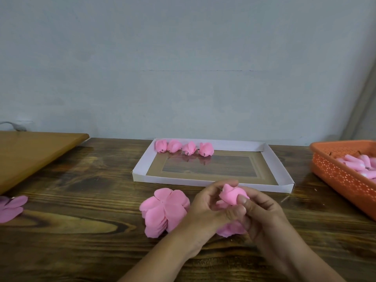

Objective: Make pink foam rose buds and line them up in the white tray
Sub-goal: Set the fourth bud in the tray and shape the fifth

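A pink foam rose bud [234, 195] is held between both hands just in front of the white tray [140, 165]. My right hand [262, 212] pinches it with thumb on top, and my left hand [207, 206] curls round its left side. Several finished buds [184, 148] stand in a row along the tray's far left edge. A stack of flat pink petal cut-outs [164, 212] lies on the table left of my hands. Another pink petal piece [230, 230] shows under my hands, partly hidden.
An orange perforated basket [341, 174] with pink foam pieces stands at the right. A light wooden board [34, 155] lies at the left rear. A purple-pink petal cut-out [11, 207] sits at the left edge of the dark wooden table [81, 210].
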Motion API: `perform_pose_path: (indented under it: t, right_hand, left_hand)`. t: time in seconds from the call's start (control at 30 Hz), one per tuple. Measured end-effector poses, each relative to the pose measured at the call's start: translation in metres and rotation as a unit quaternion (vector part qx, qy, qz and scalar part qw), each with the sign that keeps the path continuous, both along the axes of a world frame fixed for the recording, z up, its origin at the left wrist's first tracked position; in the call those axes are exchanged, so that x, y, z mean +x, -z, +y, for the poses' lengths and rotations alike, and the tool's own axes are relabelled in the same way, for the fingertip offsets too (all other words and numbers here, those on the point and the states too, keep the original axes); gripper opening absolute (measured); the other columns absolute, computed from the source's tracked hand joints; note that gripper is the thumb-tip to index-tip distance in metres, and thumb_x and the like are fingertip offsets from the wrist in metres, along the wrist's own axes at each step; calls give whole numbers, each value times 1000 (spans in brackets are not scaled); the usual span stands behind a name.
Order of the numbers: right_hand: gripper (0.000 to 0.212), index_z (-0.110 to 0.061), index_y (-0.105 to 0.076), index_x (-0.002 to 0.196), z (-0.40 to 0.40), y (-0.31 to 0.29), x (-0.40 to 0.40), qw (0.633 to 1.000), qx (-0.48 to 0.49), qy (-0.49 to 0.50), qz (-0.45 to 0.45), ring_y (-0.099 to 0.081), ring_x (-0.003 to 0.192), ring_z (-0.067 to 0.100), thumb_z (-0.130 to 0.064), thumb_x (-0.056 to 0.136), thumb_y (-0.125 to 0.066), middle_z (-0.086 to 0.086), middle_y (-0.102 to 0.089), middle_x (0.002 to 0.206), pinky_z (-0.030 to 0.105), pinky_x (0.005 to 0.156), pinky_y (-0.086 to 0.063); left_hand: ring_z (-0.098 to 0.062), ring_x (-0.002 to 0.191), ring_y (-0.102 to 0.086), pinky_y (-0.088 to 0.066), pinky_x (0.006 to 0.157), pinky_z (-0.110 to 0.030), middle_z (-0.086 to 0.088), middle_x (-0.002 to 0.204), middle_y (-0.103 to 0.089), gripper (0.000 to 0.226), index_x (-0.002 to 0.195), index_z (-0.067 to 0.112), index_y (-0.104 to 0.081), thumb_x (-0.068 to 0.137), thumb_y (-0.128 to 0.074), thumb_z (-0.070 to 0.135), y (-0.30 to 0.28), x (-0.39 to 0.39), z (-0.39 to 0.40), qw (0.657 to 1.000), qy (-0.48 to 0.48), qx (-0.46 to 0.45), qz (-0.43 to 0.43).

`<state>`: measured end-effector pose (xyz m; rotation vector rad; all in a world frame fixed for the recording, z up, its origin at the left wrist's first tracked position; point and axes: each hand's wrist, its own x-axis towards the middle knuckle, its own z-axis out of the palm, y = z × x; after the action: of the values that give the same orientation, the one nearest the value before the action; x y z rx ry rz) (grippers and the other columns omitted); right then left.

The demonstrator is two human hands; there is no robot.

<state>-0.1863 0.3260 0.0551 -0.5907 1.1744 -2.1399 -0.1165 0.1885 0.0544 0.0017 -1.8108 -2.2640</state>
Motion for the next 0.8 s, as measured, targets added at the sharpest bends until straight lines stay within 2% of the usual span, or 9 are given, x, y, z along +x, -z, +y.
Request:
perform_pose_path:
  t: [0.1, 0.2, 0.3, 0.4, 0.53, 0.6, 0.67, 0.73, 0.8]
  right_hand:
    - [67, -1, -77, 102, -3, 1, 7, 997, -8, -63, -42, -76, 83, 22, -27, 46, -102, 21, -75, 103, 27, 64, -61]
    - [68, -3, -75, 109, -5, 4, 11, 992, 19, -108, -56, -74, 84, 17, -31, 51, -99, 16, -74, 109, 26, 68, -61]
    - [62, -17, -78, 107, -6, 4, 15, 987, 34, -147, -51, -71, 88, 13, -36, 52, -99, 7, -73, 110, 26, 76, -59]
    - [63, -22, -75, 115, -4, 0, 14, 986, 54, -156, -12, -69, 89, 12, -40, 58, -96, 6, -72, 108, 29, 84, -57]
    - [51, -29, -70, 123, 2, -12, 11, 980, 136, -120, 86, -71, 106, 23, -39, 75, -83, 7, -73, 119, 36, 96, -57]
    - [29, -34, -74, 112, 3, -16, 12, 971, 173, -73, 150, -72, 105, 25, -29, 83, -72, 6, -75, 112, 32, 89, -59]
    - [17, -35, -73, 98, 4, -12, 11, 939, 226, 52, 255, -73, 94, 17, -24, 88, -64, -2, -76, 99, 25, 80, -59]
    - [14, -33, -69, 94, 5, -9, 12, 899, 237, 144, 338, -68, 86, 12, -28, 84, -60, -7, -73, 92, 18, 70, -54]
    - [21, -32, -67, 98, 6, -9, 16, 906, 206, 144, 341, -64, 80, 12, -41, 79, -66, -10, -69, 90, 15, 63, -50]
  left_hand:
    - [-15, 107, -71, -59, 81, -31, -2, 121, -71, 72, 121, 34, -73, 56, -94, 57, -1, 1, 1, 999, -18, -20, 25]
    - [-13, 115, -69, -59, 83, -27, 9, 121, -72, 68, 114, 37, -76, 53, -90, 65, -3, 3, 4, 998, -23, -39, 41]
    - [-15, 122, -65, -59, 90, -33, 9, 128, -70, 39, 92, 33, -80, 64, -88, 60, -6, 4, 6, 995, -29, -71, 62]
    - [-10, 109, -71, -62, 84, -34, 7, 120, -75, 8, 77, 35, -79, 77, -80, 43, -6, 5, 8, 994, -30, -84, 63]
    - [-7, 97, -74, -58, 70, -17, 9, 101, -79, 10, 86, 36, -79, 90, -70, 34, -4, 5, 6, 986, -81, -120, 83]
    - [-4, 88, -72, -54, 66, -12, 13, 90, -77, 12, 85, 34, -76, 88, -69, 43, 0, 2, 4, 971, -148, -172, 72]
    - [2, 78, -69, -50, 61, -9, 21, 79, -73, 14, 84, 41, -69, 82, -65, 54, 2, 0, 2, 938, -209, -268, 64]
    - [9, 70, -65, -46, 55, -6, 32, 71, -66, 12, 78, 57, -62, 86, -65, 47, 2, 0, 0, 910, -196, -362, 49]
    - [11, 63, -61, -41, 51, -4, 33, 65, -62, 26, 75, 62, -58, 82, -63, 37, 4, 0, -1, 886, -180, -427, 14]
